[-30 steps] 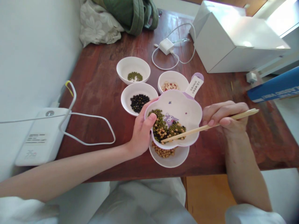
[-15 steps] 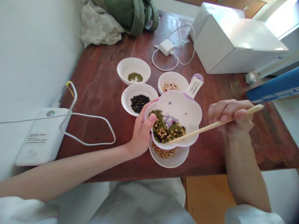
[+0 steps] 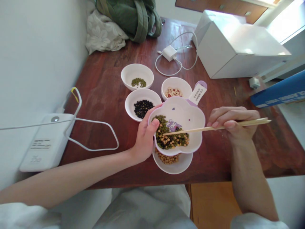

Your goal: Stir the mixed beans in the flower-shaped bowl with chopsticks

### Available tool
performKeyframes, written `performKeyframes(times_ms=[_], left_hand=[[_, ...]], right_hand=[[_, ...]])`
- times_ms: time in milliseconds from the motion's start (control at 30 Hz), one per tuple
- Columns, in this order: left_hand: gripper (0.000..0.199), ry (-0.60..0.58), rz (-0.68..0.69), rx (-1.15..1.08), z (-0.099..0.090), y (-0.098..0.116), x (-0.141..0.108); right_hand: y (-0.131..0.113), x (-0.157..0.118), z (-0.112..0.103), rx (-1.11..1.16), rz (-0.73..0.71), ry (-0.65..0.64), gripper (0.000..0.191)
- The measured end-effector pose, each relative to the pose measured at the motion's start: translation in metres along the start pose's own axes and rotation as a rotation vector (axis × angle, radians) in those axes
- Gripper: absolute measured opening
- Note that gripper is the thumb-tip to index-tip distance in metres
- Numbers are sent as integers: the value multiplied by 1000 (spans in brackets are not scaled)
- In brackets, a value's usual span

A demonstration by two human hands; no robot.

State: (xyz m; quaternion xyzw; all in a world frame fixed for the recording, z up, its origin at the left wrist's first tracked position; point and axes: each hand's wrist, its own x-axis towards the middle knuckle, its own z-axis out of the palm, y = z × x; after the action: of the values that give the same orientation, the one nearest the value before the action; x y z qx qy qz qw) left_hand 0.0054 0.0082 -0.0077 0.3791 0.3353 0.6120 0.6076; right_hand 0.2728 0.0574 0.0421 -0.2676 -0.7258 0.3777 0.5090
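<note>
My left hand (image 3: 146,136) grips the left rim of a flower-shaped bowl (image 3: 190,135) with a purple edge and a labelled handle, its thumb inside. Mixed beans (image 3: 173,140), green, black and yellowish, lie at the bowl's near left. In my right hand (image 3: 234,122) is a pair of chopsticks (image 3: 190,130), closed together, their tips among the beans. Partly under this bowl stands a white bowl of yellowish beans (image 3: 168,158). Behind are white bowls holding black beans (image 3: 143,108), green beans (image 3: 138,82) and pale, reddish-skinned nut pieces (image 3: 174,92).
A white power bank (image 3: 45,143) with a looped cable lies at the left by the wall. Farther back are a green bag (image 3: 128,17), a patterned cloth (image 3: 103,33), a charger (image 3: 169,53) with its cord, and a white box (image 3: 221,54). A blue box (image 3: 278,90) is at the right.
The chopstick tips have moved left and up through the beans, and the chopsticks now lie flatter. My left hand keeps its hold on the bowl. The view has shifted slightly.
</note>
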Motion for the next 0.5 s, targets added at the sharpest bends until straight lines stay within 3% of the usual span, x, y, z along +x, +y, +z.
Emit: performKeyframes(times_ms=[333,500], left_hand=[[44,22,-13,-12,2,2,0],[42,27,-2,-14,2,2,-1]], right_hand=[[1,2,1,62,8,-62,29],[3,0,-2,66,4,-18,29]])
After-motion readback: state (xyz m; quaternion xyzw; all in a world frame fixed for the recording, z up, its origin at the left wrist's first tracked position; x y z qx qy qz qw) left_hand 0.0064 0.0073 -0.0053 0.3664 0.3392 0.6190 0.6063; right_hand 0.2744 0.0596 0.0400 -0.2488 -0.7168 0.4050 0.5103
